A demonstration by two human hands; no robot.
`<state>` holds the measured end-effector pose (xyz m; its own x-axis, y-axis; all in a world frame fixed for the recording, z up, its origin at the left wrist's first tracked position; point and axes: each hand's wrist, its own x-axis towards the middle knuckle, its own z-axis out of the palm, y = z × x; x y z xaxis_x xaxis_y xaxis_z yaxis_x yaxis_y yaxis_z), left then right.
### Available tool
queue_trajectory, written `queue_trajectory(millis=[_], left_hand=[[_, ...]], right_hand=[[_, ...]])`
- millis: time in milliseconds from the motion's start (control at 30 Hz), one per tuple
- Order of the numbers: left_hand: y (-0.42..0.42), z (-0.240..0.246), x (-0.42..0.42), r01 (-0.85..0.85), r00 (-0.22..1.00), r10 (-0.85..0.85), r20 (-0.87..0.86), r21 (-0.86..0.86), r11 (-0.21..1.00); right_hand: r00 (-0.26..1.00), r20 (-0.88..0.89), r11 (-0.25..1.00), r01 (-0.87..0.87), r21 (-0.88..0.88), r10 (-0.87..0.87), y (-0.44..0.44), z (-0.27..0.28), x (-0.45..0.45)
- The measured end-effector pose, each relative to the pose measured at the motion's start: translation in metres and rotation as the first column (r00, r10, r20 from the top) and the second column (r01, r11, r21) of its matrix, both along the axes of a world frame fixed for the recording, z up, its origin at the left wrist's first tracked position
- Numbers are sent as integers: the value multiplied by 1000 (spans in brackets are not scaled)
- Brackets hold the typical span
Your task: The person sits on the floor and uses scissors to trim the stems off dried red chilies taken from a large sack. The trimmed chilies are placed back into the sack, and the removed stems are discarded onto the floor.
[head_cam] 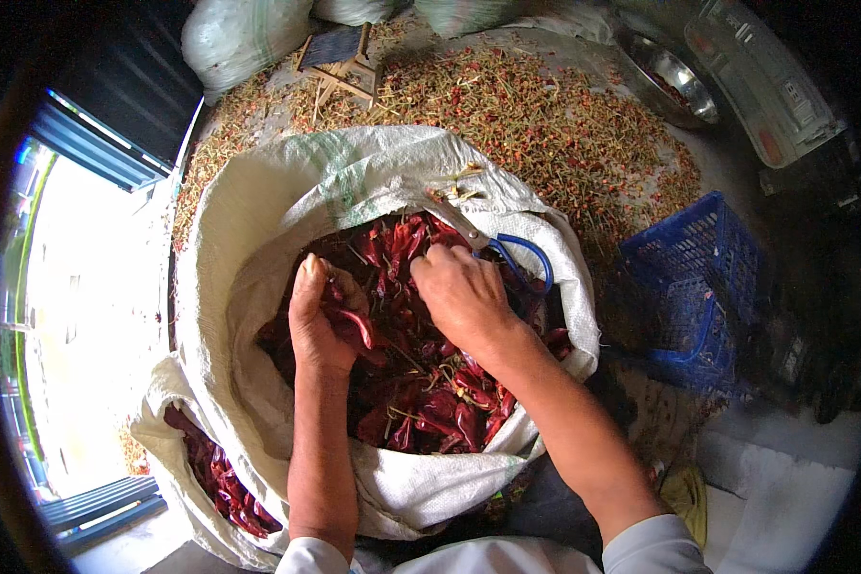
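Observation:
A large white woven sack [466,488] with a rolled rim stands before me, filled with dried red chilli peppers [438,409]. Over its left part, my left hand [323,308] is closed around several dried chillies [355,323], the thumb pointing up. My right hand [459,287] is above the peppers at the upper right, fingers bent down; whether it holds a pepper is hidden. Scissors with blue handles [527,251] lie at my right hand, their blades pointing to the far rim; if the fingers touch them, I cannot tell. A few stem bits [466,194] rest on the folded rim.
A smaller sack of dried chillies [222,481] stands at lower left. Stems and chilli scraps [531,122] cover the floor beyond. A blue plastic basket [689,301] is at right, a folding stool [341,64], filled sacks [247,39], a metal bowl [699,93] and a clear plastic bin [768,93] farther back.

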<state>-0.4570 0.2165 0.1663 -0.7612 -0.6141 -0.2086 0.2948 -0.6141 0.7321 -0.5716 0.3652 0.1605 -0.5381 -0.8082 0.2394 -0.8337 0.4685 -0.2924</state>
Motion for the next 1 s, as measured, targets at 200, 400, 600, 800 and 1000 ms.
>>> queue_trajectory(millis=[200,400,600,800,1000], left_hand=[[-3,9,1,17,970,34,240,-210,978],[5,13,-2,159,924,7,382,-401,902],[19,21,-5,311,910,-112,400,-477,822],[14,5,-3,333,939,-57,339,-857,394],[12,10,-4,264,913,52,405,-681,683]], right_hand=[[993,114,993,37,-113,-24,0,-2,-3],[571,798,827,343,-446,194,2,14,-13],[-113,882,680,684,-265,457,-1,-1,-9],[-149,936,746,649,-151,319,-9,2,10],[808,571,853,191,-486,144,-6,9,16]])
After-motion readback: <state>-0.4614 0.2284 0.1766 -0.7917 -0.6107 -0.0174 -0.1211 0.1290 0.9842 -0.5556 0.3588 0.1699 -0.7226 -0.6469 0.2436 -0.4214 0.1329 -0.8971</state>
